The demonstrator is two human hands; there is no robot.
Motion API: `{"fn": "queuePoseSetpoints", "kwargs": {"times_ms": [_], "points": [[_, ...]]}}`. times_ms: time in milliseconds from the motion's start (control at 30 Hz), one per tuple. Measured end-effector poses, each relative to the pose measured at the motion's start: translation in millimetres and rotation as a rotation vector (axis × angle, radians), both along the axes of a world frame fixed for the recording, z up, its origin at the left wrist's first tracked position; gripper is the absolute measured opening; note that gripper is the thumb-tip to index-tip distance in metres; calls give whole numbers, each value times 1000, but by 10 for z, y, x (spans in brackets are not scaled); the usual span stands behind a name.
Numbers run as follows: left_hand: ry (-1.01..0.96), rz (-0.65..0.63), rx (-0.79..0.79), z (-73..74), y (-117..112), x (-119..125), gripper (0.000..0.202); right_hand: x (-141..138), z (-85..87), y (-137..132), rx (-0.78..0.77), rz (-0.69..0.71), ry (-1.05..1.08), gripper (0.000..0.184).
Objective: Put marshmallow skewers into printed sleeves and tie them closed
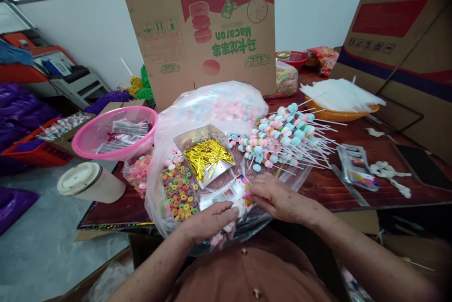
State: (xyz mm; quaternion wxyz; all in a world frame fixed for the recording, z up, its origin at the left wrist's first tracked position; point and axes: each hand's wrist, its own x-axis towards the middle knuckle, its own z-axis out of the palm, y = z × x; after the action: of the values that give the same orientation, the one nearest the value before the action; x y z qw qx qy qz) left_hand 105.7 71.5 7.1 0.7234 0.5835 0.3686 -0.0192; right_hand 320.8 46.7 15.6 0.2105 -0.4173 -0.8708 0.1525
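My left hand (208, 219) and my right hand (273, 196) both pinch a small clear printed packet (233, 194) low over a big clear plastic bag (212, 109). Fingers of both hands are closed on the packet's edges. Just beyond the hands lies a pile of pastel candy skewers (282, 137) on white sticks. A clear pouch of gold twist ties (206, 155) rests on the bag. Coloured ring candies (178, 189) lie to the left of my left hand.
A pink basket (116, 132) with packets stands at the left, a lidded paper cup (90, 182) in front of it. A Macaron carton (205, 28) stands behind, an orange tray of white sticks (339, 97) at the right. The dark wooden table (353, 184) carries loose packets.
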Motion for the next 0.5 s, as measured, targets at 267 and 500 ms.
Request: {"fn": "queuePoseSetpoints", "kwargs": {"times_ms": [267, 500], "points": [[-58, 383, -18, -159, -117, 139, 35, -68, -273, 79, -156, -382, 464, 25], [32, 361, 203, -239, -93, 169, 17, -536, -553, -214, -760, -445, 710, 31]]}}
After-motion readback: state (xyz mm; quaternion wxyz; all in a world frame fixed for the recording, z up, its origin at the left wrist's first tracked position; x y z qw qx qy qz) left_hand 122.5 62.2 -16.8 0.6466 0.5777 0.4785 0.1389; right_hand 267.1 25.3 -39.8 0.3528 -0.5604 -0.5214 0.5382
